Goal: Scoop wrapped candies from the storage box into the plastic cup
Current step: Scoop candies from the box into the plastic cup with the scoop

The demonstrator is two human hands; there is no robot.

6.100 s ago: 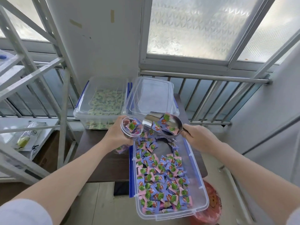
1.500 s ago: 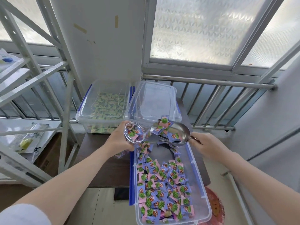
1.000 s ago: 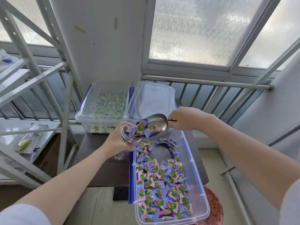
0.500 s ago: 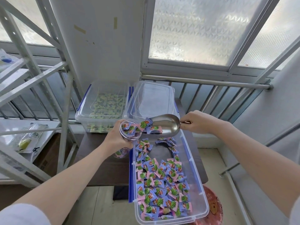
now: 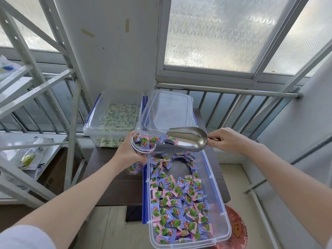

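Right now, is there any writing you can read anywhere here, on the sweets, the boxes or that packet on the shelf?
No text can be read.
Wrapped candies: red and green printed marks, too small and blurred to read.
Packet on the shelf: dark printed characters, too blurred to make out.
Storage box, plastic cup, metal scoop: no lettering visible.

Two boxes (image 5: 186, 194) – one cup (image 5: 142, 143) – one scoop (image 5: 188, 139)

Second lidded box of green candies (image 5: 115, 117), white metal shelving (image 5: 36, 83), frosted window (image 5: 215, 33), railing (image 5: 233, 92).
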